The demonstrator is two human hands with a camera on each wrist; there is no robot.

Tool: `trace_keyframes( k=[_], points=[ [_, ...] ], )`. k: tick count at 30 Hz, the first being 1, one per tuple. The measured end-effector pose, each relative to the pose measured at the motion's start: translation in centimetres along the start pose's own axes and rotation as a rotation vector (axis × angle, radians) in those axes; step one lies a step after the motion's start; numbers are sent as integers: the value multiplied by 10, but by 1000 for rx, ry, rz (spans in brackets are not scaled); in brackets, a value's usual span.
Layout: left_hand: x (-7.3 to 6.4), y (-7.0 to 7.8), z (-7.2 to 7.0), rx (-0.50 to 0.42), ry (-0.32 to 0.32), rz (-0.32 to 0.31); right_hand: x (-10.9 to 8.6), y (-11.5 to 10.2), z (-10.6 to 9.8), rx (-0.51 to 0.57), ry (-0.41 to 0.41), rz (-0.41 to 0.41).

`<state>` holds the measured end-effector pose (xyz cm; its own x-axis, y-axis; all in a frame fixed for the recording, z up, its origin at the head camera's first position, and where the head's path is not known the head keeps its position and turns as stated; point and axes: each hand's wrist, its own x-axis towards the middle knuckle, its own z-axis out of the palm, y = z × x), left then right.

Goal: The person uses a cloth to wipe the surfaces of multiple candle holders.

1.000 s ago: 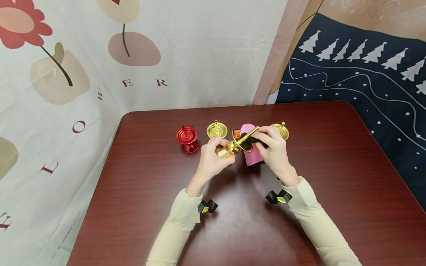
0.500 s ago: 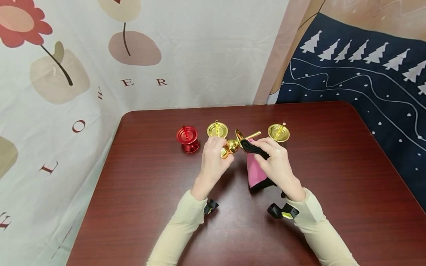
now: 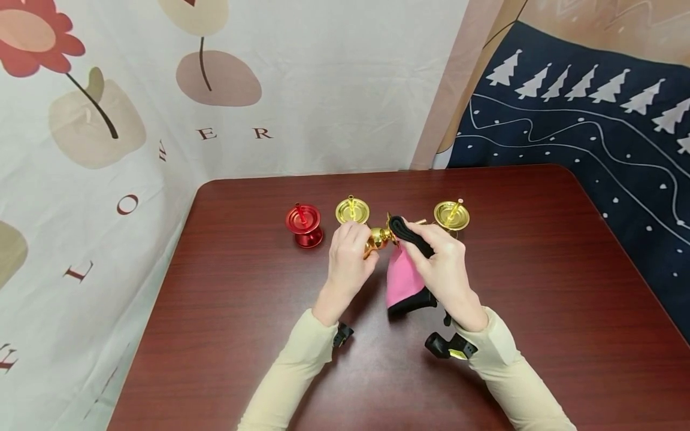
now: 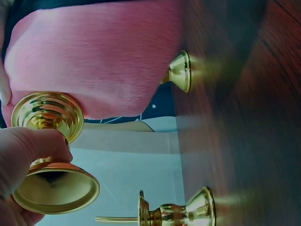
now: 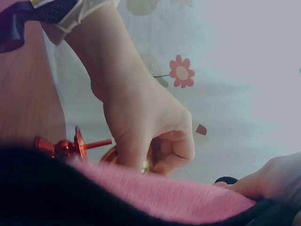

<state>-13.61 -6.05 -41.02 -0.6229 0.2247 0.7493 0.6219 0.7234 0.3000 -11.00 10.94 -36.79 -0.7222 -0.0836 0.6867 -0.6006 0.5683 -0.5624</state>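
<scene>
My left hand [image 3: 347, 263] grips a shiny gold candlestick [image 3: 380, 237] above the table, tipped on its side with the spike pointing right. In the left wrist view, the fingers wrap the stem between the flared base [image 4: 56, 190] and the ridged drip pan [image 4: 49, 110]. My right hand [image 3: 447, 269] pinches a fuzzy pink cloth [image 3: 403, 280] with black edging, its folded black part against the candlestick's pan end. The cloth hangs below and hides part of the pan and spike. In the right wrist view the cloth [image 5: 174, 193] covers the lower edge.
A red candlestick [image 3: 303, 221] stands upright at the back left of the brown table [image 3: 237, 287]. Two more gold candlesticks stand upright, one behind my left hand [image 3: 352, 211] and one behind my right [image 3: 451, 215]. Fabric hangings [image 3: 334, 120] rise behind the table.
The cloth has come down from behind the candlestick and hangs nearer to me. My left hand has rolled over the candlestick's base, and the cloth's black fold has moved onto the pan end.
</scene>
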Motion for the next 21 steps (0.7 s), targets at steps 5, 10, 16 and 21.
trace_keyframes(
  k=[5,10,16,21],
  points=[
    [-2,0,1,-98,19,-105,-5,1,-1,3,-27,-84],
    [-3,-1,1,-198,37,-204,-8,10,-5,21,-55,-76],
    [-2,0,2,-279,63,-327,-11,28,-4,44,-68,197],
    [2,3,1,-345,62,-470,-16,35,7,370,-127,601]
  ],
)
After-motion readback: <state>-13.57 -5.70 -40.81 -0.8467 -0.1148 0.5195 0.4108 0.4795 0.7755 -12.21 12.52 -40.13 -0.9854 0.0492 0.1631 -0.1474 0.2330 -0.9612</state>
